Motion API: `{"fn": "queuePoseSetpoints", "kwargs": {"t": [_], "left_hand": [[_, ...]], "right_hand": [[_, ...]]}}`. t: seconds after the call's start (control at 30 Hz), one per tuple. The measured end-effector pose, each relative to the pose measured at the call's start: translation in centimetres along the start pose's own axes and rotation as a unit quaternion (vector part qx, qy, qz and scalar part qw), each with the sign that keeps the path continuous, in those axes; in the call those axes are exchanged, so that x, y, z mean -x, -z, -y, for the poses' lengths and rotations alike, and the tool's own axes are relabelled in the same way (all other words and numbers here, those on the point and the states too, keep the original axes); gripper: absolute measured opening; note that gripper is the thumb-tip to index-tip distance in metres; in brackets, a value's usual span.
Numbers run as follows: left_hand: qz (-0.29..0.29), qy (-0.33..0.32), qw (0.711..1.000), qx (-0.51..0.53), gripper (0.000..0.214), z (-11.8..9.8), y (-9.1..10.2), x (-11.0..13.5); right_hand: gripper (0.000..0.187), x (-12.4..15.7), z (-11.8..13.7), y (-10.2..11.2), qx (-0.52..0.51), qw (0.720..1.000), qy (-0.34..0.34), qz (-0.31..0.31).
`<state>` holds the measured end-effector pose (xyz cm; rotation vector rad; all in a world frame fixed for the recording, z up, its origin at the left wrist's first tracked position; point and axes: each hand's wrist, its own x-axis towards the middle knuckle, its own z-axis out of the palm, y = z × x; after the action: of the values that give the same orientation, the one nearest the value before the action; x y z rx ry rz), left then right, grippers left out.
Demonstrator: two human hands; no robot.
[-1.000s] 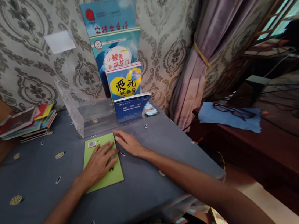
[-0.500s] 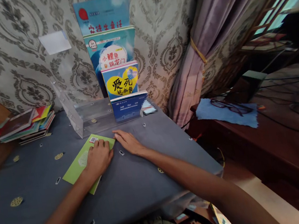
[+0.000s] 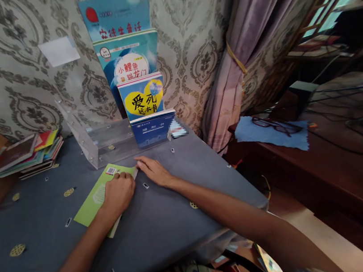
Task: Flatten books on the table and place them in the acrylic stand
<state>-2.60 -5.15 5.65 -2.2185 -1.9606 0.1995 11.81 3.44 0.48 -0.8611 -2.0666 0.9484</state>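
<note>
Left hand (image 3: pixel 120 192) and right hand (image 3: pixel 152 171) are both at a green book (image 3: pixel 91 205), which lies slanted on a cloth-covered table, in front of a clear rack. The left hand rests knuckles-up over the book's right side, fingers curled, tips hidden; the right hand stretches its fingers to the book's upper right corner. Whether either one grips cannot be told. The book is a thin rectangle, its cover lime green, with a pale angular patch (image 3: pixel 99 194) and a smaller white barcode label (image 3: pixel 111 171) near the top; pale page edges show at the right. The left hand and forearm hide much of its lower right part.

Patterned wallpaper (image 3: pixel 180 5) fills the background, with large grey, leafy medallions. The table (image 3: pixel 48 244) wears a slate-blue cloth dotted with yellow ovals. To the right are a mauve curtain (image 3: pixel 225 89), gathered by a gold tie, and a dark reddish-brown desk (image 3: pixel 286 161) with black cables. The rack (image 3: pixel 82 136), of see-through plastic, holds blue-covered books (image 3: pixel 144 100) in tiers, one bearing a yellow heart. At left sits a pile of thin, bright books (image 3: pixel 28 153); on the desk, eyeglasses (image 3: pixel 278 126) lie on a blue rag (image 3: pixel 252 135)
</note>
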Motion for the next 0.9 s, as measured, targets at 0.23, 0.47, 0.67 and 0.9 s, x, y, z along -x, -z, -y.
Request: {"fn": "queuePoseSetpoints", "kwargs": {"t": [0.23,0.47,0.67,0.9], "left_hand": [[-0.001,0.008,1.000,0.008,0.039,0.0,0.2,0.1],[-0.002,0.005,1.000,-0.009,0.042,-0.4,-0.4,0.2],[-0.007,-0.016,0.999,0.029,0.035,1.1,-0.3,0.8],[-0.023,0.062,0.996,0.061,0.043,6.7,-2.9,3.9]], "right_hand": [[0.039,0.2,0.1,0.0,0.007,1.000,0.012,-0.010],[0.037,0.7,1.0,0.3,0.103,0.993,0.050,0.007],[0.033,0.9,1.2,0.5,0.165,0.984,0.044,0.046],[0.034,1.3,2.2,0.1,0.221,0.970,0.070,0.073]]}}
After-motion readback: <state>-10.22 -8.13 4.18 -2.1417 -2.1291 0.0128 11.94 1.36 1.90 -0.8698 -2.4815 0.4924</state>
